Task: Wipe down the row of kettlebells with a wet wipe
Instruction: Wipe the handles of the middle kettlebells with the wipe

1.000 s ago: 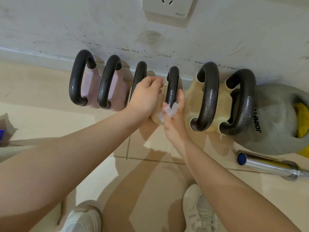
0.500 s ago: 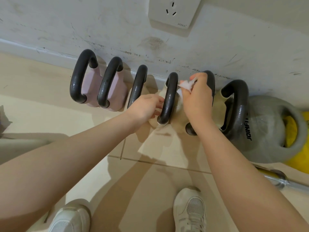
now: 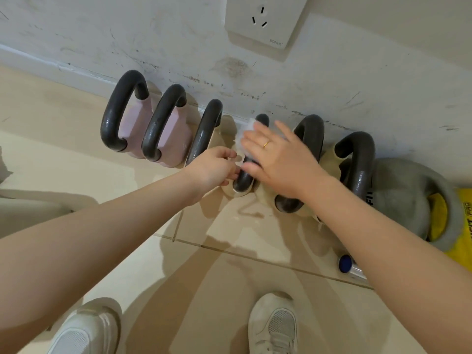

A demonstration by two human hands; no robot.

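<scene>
Head view looks down on the kettlebell row against the wall (image 3: 153,34), with the fourth bell's handle (image 3: 245,176) as the fixed point here. That handle is a dark bar whose long axis runs from the wall out toward the person's shoes, as the handles on either side of it do.

The right hand (image 3: 278,159) lies directly over the handle's upper stretch, fingers straight and spread, palm down, pressing the wipe (image 3: 245,135) onto the bar. The wipe shows only as a crumpled white edge past the fingertips, on the wall side of the handle's middle. So the rubbing direction open to this hand is along the bar, toward the wall or back toward the shoes; it is the nearer hand and the working one.

The left hand (image 3: 214,167) sits just left of the handle's near end, fingers curled; they seem to steady the bar or the cream bell (image 3: 227,191) under it, though the contact itself is hidden.

Left of the handle stand one more cream bell and two pink bells (image 3: 173,134). Right of it come two larger dark handles, then a grey bell (image 3: 406,198), well apart from the wipe.

No container is in view.
</scene>
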